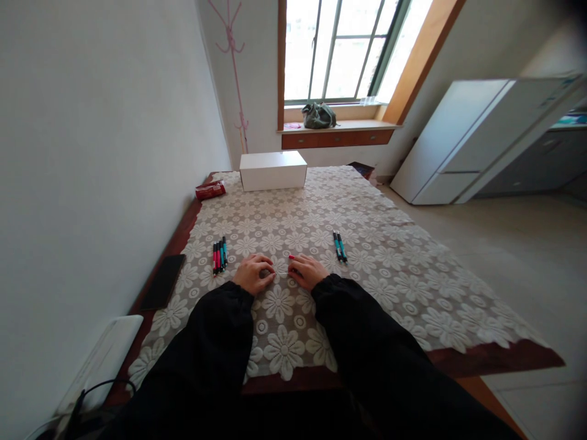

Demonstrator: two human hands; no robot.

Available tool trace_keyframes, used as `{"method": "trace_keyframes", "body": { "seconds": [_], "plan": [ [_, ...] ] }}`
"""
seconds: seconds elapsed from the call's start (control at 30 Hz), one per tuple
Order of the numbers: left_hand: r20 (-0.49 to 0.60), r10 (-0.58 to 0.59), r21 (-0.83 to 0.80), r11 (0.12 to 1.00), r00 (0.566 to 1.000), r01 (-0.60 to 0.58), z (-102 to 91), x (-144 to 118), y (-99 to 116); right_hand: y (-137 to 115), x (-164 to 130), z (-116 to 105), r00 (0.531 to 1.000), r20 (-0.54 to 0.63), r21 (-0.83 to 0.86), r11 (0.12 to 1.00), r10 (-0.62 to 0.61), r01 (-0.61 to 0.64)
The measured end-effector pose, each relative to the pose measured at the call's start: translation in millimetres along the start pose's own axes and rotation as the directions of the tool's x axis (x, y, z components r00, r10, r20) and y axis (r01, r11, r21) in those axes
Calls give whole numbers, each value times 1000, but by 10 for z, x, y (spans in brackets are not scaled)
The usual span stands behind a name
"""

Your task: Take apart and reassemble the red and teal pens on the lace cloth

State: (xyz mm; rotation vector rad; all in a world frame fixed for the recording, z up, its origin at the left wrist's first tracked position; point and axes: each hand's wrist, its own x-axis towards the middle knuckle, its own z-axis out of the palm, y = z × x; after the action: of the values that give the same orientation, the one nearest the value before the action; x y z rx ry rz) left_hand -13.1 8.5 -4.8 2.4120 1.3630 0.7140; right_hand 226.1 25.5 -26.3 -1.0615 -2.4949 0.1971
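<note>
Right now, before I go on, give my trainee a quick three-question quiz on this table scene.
1. True or false: both hands rest on the lace tablecloth holding nothing.
2. Which pen group has more pens: A) left group B) right group?
3. What sits at the table's far end?

Key:
1. True: left hand and right hand lie empty.
2. A.
3. A white box.
</note>
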Motion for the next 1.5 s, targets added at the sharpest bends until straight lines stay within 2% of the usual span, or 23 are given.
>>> {"method": "trace_keyframes", "body": {
  "seconds": [0.93,1.5],
  "plan": [
    [-36,12,-35,999,999,-13,-21,-1,27,-7,-1,10,1000,-7,33,999,18,-17],
    [-43,70,-79,994,997,-73,-9,6,47,-59,1,-17,999,-3,85,996,35,-34]
  ]
}}
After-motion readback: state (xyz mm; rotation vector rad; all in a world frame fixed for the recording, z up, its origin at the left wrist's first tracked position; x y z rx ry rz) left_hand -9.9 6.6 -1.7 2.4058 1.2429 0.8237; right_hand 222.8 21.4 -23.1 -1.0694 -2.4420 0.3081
